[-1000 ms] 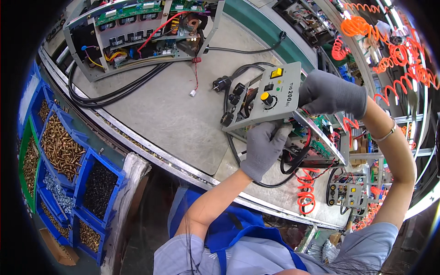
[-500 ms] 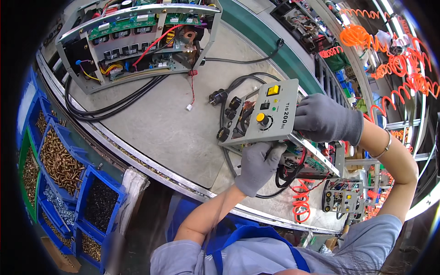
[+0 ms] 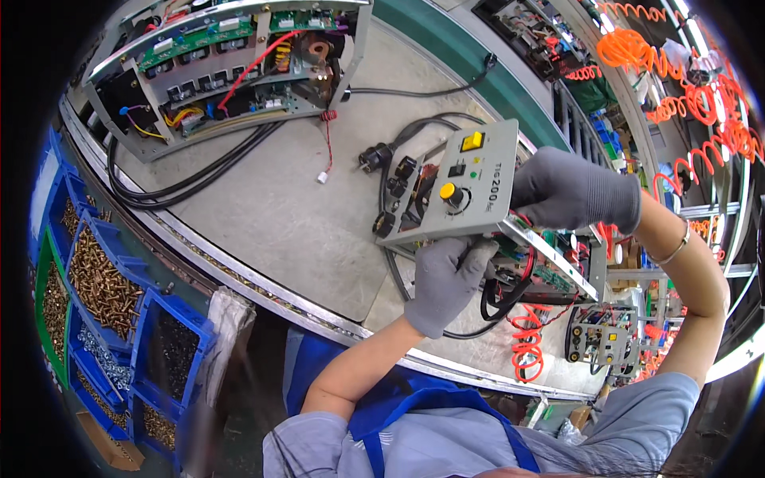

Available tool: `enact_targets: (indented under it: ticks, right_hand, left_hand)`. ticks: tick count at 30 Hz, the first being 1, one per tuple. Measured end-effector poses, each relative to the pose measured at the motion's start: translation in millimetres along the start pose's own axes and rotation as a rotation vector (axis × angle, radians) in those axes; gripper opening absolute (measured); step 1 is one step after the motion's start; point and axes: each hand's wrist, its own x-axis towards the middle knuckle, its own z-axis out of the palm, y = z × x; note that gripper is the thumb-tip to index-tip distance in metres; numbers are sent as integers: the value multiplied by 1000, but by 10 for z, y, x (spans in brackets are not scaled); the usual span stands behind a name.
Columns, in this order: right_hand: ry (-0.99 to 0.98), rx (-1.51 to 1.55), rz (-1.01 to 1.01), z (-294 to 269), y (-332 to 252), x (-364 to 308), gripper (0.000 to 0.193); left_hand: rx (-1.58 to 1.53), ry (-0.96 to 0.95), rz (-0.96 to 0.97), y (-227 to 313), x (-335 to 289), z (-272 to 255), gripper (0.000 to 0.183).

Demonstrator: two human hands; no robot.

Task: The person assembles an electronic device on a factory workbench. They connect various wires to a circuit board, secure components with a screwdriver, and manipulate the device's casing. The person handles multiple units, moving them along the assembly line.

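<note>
On the bench [image 3: 263,231], grey panel [image 3: 472,185], dark lettering [image 3: 493,188]

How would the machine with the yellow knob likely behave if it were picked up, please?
The machine would probably feel stiff, given its straight metal rail. It may be fragile where wires and green boards are exposed. The black cable lying beside it might snag.

right hand [image 3: 578,193] lower against panel [image 3: 470,179], view shifted
</note>
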Motion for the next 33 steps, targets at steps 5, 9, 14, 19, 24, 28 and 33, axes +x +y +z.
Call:
enact_targets:
  ticks: [5, 9, 14, 19, 24, 28, 33]
  right_hand:
    - [69, 42, -4, 54, 35, 3, 24]
    - [44, 16, 15, 15, -1, -16, 23]
    - [113, -49, -135, 74, 95, -24, 21]
    - [295, -398, -543, 130, 144, 19, 25]
    - [321, -439, -562, 141, 183, 28, 26]
    - [268, -363, -388, 89, 235, 25, 16]
    - [126, -130, 19, 43, 32, 78, 6]
  left_hand:
    - [-53, -23, -65, 18, -4, 8, 29]
    - [-184, -25, -161, 110, -32, 27, 26]
    - [-225, -42, -211, 175, -31, 10, 27]
    - [-266, -43, -227, 155, -29, 23, 26]
    - [-289, -49, -250, 179, -32, 50, 24]
    - [-279, -71, -177, 134, 17, 30, 28]
    - [-268, -55, -122, 93, -15, 26, 30]
